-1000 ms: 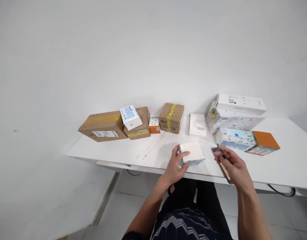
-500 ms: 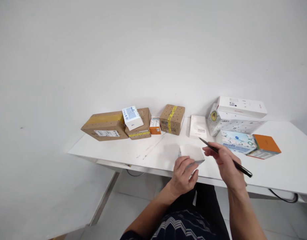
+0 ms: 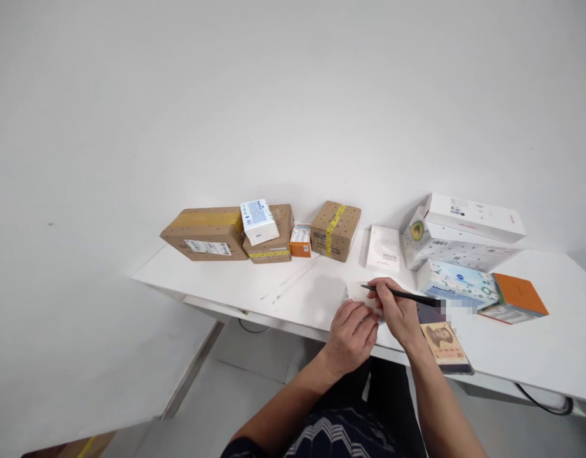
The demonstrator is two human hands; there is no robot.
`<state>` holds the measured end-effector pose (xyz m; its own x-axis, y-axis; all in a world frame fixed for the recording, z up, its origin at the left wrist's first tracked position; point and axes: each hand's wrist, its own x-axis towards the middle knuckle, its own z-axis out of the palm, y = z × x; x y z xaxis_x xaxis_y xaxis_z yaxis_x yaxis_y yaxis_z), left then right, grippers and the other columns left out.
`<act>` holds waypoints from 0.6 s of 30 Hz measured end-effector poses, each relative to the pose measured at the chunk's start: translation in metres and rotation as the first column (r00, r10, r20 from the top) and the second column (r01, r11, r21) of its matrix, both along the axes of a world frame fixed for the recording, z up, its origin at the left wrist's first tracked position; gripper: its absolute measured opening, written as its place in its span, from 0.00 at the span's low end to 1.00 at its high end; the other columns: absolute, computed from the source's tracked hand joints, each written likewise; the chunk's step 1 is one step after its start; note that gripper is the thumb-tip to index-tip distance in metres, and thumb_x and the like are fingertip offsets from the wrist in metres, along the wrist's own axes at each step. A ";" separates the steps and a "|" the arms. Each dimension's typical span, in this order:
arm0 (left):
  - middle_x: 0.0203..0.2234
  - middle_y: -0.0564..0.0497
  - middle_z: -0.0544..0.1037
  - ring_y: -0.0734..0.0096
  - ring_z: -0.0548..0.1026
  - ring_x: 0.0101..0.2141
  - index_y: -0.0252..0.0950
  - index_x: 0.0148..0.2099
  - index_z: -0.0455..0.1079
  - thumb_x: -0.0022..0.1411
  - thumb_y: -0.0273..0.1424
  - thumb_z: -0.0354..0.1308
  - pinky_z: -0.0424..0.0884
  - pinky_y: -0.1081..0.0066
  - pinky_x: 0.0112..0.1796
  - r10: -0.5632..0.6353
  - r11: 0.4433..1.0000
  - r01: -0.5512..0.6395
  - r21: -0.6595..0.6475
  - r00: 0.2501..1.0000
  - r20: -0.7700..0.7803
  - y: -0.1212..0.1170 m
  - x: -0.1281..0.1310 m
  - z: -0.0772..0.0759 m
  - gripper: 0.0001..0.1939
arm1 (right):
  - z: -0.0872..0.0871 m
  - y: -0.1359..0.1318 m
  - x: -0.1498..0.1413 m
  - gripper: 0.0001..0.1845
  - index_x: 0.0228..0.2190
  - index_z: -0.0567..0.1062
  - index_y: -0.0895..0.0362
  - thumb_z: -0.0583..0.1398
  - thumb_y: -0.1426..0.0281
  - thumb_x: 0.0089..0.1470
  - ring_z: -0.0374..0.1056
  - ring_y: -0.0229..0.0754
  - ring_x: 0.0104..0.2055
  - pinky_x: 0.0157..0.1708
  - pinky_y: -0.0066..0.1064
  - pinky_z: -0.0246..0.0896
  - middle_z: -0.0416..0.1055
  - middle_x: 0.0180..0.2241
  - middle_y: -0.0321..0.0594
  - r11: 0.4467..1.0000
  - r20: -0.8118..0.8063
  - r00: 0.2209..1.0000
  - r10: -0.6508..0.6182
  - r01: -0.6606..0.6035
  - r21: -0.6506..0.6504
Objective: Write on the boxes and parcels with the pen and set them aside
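Observation:
A small white box (image 3: pixel 356 291) stands near the front edge of the white table (image 3: pixel 236 289), partly covered by my hands. My left hand (image 3: pixel 351 334) is closed round its near side, fingers over the edge. My right hand (image 3: pixel 398 317) grips a black pen (image 3: pixel 412 295), whose tip is over the white top of the box; I cannot tell if it touches. Beside my right wrist lies a flat dark item with a printed picture (image 3: pixel 443 346), partly hidden by the arm.
Along the wall on the left are brown cartons (image 3: pixel 202 235), a small white-and-blue box (image 3: pixel 258 221) and an orange box (image 3: pixel 300 242). A taped carton (image 3: pixel 335 230) and a power bank box (image 3: pixel 382 248) stand ahead. White boxes (image 3: pixel 474 216) and an orange-topped box (image 3: pixel 519 294) sit right.
My right hand has moved left with the pen, bringing its tip over the small white box. The flat item by my right wrist has come into sight. My left hand stays on the box.

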<state>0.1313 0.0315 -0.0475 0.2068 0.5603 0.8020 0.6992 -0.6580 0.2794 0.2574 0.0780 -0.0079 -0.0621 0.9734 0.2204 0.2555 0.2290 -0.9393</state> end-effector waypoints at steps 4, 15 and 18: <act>0.38 0.49 0.79 0.67 0.75 0.44 0.36 0.45 0.72 0.61 0.26 0.55 0.64 0.62 0.52 0.087 0.996 -0.088 0.008 0.996 0.019 0.002 -0.002 -0.001 0.09 | 0.000 0.000 0.000 0.13 0.33 0.72 0.56 0.54 0.60 0.58 0.62 0.35 0.23 0.22 0.26 0.60 0.69 0.24 0.34 1.000 0.042 0.999 0.015 -0.016 0.014; 0.36 0.53 0.80 0.67 0.75 0.45 0.36 0.43 0.71 0.61 0.24 0.56 0.57 0.63 0.46 0.117 0.993 -0.116 -0.006 0.993 0.019 0.002 -0.002 0.000 0.08 | -0.002 -0.004 -0.008 0.13 0.25 0.67 0.55 0.51 0.67 0.60 0.62 0.34 0.19 0.22 0.25 0.58 0.65 0.18 0.30 0.932 0.255 0.953 -0.163 0.065 0.356; 0.36 0.52 0.80 0.67 0.75 0.45 0.36 0.42 0.71 0.60 0.24 0.56 0.57 0.63 0.44 0.105 0.994 -0.104 -0.016 0.994 0.016 0.002 -0.003 0.000 0.07 | -0.001 -0.005 -0.009 0.13 0.25 0.67 0.55 0.52 0.68 0.61 0.61 0.33 0.19 0.22 0.24 0.57 0.65 0.18 0.30 0.926 0.290 0.946 -0.142 0.023 0.377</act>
